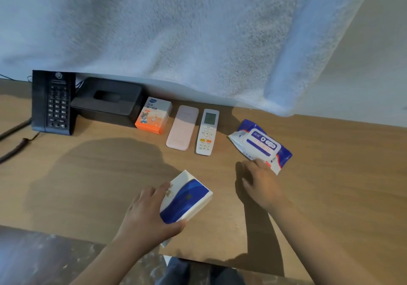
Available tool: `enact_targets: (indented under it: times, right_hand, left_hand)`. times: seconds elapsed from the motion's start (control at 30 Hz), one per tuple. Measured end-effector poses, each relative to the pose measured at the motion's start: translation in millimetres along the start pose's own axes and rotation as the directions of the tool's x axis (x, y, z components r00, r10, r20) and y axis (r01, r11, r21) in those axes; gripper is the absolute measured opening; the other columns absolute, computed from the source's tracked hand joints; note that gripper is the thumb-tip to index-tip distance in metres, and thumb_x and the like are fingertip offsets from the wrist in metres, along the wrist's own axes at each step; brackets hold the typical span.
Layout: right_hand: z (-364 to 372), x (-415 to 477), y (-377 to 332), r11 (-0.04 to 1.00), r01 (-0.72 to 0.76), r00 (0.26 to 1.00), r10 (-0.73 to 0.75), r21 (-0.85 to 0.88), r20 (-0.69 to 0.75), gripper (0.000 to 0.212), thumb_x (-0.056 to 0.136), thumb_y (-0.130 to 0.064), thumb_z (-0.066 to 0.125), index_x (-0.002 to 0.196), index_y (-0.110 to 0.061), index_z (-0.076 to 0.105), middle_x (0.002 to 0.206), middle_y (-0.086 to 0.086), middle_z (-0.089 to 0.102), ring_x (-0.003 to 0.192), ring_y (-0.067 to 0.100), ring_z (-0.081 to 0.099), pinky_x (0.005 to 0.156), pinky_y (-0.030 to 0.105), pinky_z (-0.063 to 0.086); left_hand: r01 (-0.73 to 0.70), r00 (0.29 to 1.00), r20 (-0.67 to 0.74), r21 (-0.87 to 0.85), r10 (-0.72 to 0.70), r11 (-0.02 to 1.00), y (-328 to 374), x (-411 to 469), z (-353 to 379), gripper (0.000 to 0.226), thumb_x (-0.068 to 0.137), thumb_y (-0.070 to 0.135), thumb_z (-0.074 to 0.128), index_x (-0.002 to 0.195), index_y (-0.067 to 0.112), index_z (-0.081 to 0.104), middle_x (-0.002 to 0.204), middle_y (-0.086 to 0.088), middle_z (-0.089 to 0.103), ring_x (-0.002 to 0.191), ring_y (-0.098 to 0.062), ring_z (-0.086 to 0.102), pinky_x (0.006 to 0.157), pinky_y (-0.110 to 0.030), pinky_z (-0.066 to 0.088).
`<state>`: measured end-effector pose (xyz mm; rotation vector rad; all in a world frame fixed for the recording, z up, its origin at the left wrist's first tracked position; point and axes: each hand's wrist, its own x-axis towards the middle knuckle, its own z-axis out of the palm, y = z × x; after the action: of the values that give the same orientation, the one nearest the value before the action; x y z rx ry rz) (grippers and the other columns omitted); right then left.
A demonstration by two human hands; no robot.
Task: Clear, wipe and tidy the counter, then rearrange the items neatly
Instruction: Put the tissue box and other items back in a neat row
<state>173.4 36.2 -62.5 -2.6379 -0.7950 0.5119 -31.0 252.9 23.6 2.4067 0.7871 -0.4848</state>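
Our left hand [149,209] had fingers and thumb wrapped round the white-and-blue box [187,198], near-middle of the wooden counter [88,174]. Right hand [262,185] had loose, fairly straight fingers touching the near edge of the wipes pack [259,144] on the right. Far side, 5 in a row: phone [52,101], black tissue box [108,101], orange box [154,115], pink case [182,128], white remote [208,131].

A plain beige wall [374,53] is seen at the upper right. At the lower left, a dark marbled floor [44,260] with pale flecks is shown, blurred. 2 dark cords are laid at the far left: a thick straight cord [15,129] and, just beside it, a coiled cord [13,151]. Thin black cables [78,84] are seen further back on the left.
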Motion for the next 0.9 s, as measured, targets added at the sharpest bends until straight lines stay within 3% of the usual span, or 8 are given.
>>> enact_targets:
  times: [0.07,0.17,0.23,0.33,0.43,0.53,0.73,0.9]
  right_hand:
    - [0.0,-0.7,9.6,0.99,-0.137,0.982,0.139,0.024,-0.129,0.02,0.083,-0.022,0.063,0.101,-0.015,0.061,0.102,0.004,0.06,0.091,0.025,0.056,0.074,0.04,0.051]
    - [-0.7,-7.7,27.6,0.978,-0.198,0.943,0.21,0.071,-0.257,0.029,0.079,-0.018,0.069,0.106,-0.013,0.06,0.108,0.009,0.057,0.096,0.031,0.054,0.078,0.042,0.05]
    - [-2.6,-4.6,35.8,0.989,-0.126,0.966,0.139,0.072,-0.217,0.041,0.078,-0.016,0.072,0.117,-0.013,0.057,0.119,0.009,0.052,0.106,0.032,0.051,0.085,0.04,0.047]
    - [-3.7,5.7,41.3,0.992,-0.033,0.998,0.038,0.12,-0.044,0.055,0.082,-0.021,0.07,0.132,-0.019,0.047,0.135,0.002,0.042,0.112,0.026,0.052,0.086,0.039,0.05]
    - [-0.9,16.5,40.1,0.995,0.056,0.998,-0.059,0.087,0.033,0.063,0.084,-0.025,0.067,0.142,-0.02,0.042,0.142,0.001,0.041,0.123,0.024,0.047,0.095,0.038,0.047]
    - [-0.4,32.0,30.6,0.998,0.049,0.998,-0.05,0.027,0.028,0.068,0.087,-0.029,0.066,0.147,-0.018,0.036,0.147,0.004,0.04,0.132,0.023,0.041,0.107,0.04,0.041]
    - [-6.9,60.9,21.3,0.997,-0.036,0.999,0.035,-0.065,-0.029,0.069,0.084,-0.033,0.064,0.146,-0.016,0.037,0.144,0.008,0.044,0.135,0.03,0.036,0.113,0.053,0.026]
    - [-16.4,44.1,19.6,0.996,-0.082,0.996,0.082,-0.022,-0.03,0.066,0.086,-0.032,0.063,0.146,-0.02,0.038,0.141,0.004,0.047,0.126,0.028,0.045,0.11,0.046,0.031]
  left_hand:
    - [-0.007,1.0,0.008,0.014,0.007,1.0,-1.7,2.2,-0.8,0.094,0.066,0.063,0.068,0.145,0.041,0.023,0.117,0.018,0.036,0.112,-0.006,0.04,0.089,-0.022,0.035]
    - [-0.054,0.998,0.022,0.037,0.053,0.998,-0.7,9.1,-0.6,0.097,0.063,0.066,0.064,0.147,0.038,0.024,0.12,0.018,0.036,0.115,-0.007,0.038,0.095,-0.023,0.036]
    - [-0.086,0.996,0.033,0.044,0.085,0.995,2.0,14.5,0.1,0.099,0.06,0.068,0.06,0.147,0.037,0.025,0.12,0.018,0.036,0.113,-0.006,0.037,0.096,-0.023,0.035]
    - [-0.103,0.995,0.02,0.061,0.102,0.993,5.7,18.0,0.4,0.104,0.054,0.073,0.052,0.148,0.038,0.024,0.116,0.019,0.035,0.107,-0.005,0.036,0.093,-0.021,0.033]
    - [-0.101,0.995,0.002,0.065,0.102,0.993,6.2,15.6,4.3,0.1,0.06,0.071,0.057,0.148,0.039,0.023,0.117,0.019,0.035,0.107,-0.004,0.037,0.09,-0.021,0.033]
    - [-0.101,0.995,0.014,0.071,0.1,0.992,4.2,11.6,7.9,0.103,0.055,0.076,0.046,0.148,0.04,0.022,0.118,0.02,0.034,0.11,-0.005,0.038,0.095,-0.022,0.036]
    - [-0.095,0.995,0.021,0.066,0.094,0.993,2.0,7.8,13.5,0.105,0.054,0.076,0.045,0.149,0.039,0.021,0.121,0.019,0.035,0.112,-0.005,0.038,0.098,-0.024,0.038]
    - [-0.184,0.982,0.06,0.097,0.179,0.978,19.4,26.0,16.1,0.096,0.066,0.063,0.067,0.148,0.035,0.024,0.129,0.015,0.037,0.118,-0.009,0.038,0.1,-0.025,0.036]
